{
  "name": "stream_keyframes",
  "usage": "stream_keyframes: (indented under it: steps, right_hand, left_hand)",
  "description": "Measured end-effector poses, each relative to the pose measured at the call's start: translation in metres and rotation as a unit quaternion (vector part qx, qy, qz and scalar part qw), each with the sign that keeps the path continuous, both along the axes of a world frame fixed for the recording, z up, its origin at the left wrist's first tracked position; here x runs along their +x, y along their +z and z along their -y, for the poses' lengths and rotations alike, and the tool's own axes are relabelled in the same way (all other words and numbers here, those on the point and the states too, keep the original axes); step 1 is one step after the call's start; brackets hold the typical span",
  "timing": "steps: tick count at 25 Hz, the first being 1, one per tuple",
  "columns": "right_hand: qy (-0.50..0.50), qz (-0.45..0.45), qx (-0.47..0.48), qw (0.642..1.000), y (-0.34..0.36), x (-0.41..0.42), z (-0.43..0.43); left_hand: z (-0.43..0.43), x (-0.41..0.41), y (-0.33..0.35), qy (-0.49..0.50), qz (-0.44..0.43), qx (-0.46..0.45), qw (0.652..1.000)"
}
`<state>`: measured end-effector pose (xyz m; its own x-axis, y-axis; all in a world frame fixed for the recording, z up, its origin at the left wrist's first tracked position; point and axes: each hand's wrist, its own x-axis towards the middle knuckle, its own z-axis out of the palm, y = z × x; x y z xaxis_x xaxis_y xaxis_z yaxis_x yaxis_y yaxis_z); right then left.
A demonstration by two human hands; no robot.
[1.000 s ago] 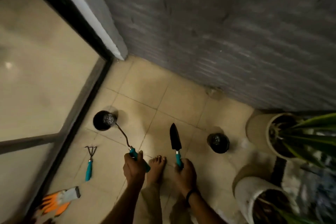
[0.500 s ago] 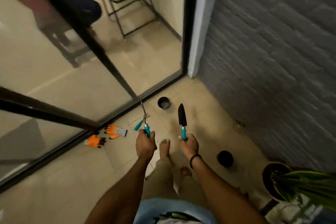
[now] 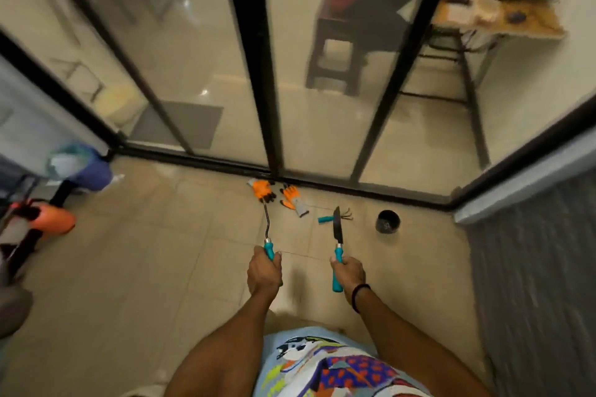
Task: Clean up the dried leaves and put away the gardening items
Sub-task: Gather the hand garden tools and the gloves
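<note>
My left hand (image 3: 263, 271) grips the teal handle of a thin bent-shaft weeder tool (image 3: 266, 225), its tip pointing away from me. My right hand (image 3: 350, 271) grips the teal handle of a black trowel (image 3: 337, 229), blade forward. On the tiled floor ahead lie two orange gloves (image 3: 263, 189) (image 3: 293, 199) beside the glass door track. A small teal-handled hand rake (image 3: 332, 218) lies just beyond the trowel blade. A small black pot (image 3: 387, 221) stands to its right.
Black-framed sliding glass doors (image 3: 254, 58) close off the front, with a room, table and stool behind. A grey brick wall (image 3: 535, 267) runs along the right. At the left stand an orange sprayer (image 3: 51, 219) and a blue bundle (image 3: 87, 167).
My view has swung left from the brick wall corner to face the glass doors. Both hands keep hold of their tools. The gloves, rake and pot now lie straight ahead; the plants are out of view.
</note>
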<state>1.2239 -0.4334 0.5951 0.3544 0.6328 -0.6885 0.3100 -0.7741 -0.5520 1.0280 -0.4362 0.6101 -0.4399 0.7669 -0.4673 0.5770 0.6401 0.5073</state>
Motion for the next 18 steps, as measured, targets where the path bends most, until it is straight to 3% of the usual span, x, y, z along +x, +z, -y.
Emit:
stream_keyframes:
  steps: [5,9,16,18]
  right_hand:
    - [0.131,-0.024,0.006,0.991,0.002,-0.139,-0.045]
    - [0.242,-0.051,-0.014,0.969,0.001,-0.241,-0.069]
    - [0.444,-0.044,-0.055,0.893,-0.013,-0.376,-0.157]
    - [0.478,-0.033,-0.046,0.877,-0.014,-0.427,-0.191]
  left_hand:
    - [0.000,-0.124,0.003,0.142,0.001,0.008,0.990]
    - [0.011,-0.212,0.002,0.272,-0.006,-0.013,0.962]
    - [0.000,-0.309,-0.019,0.482,0.030,-0.041,0.875]
    - [-0.017,-0.342,-0.017,0.556,0.037,-0.028,0.830]
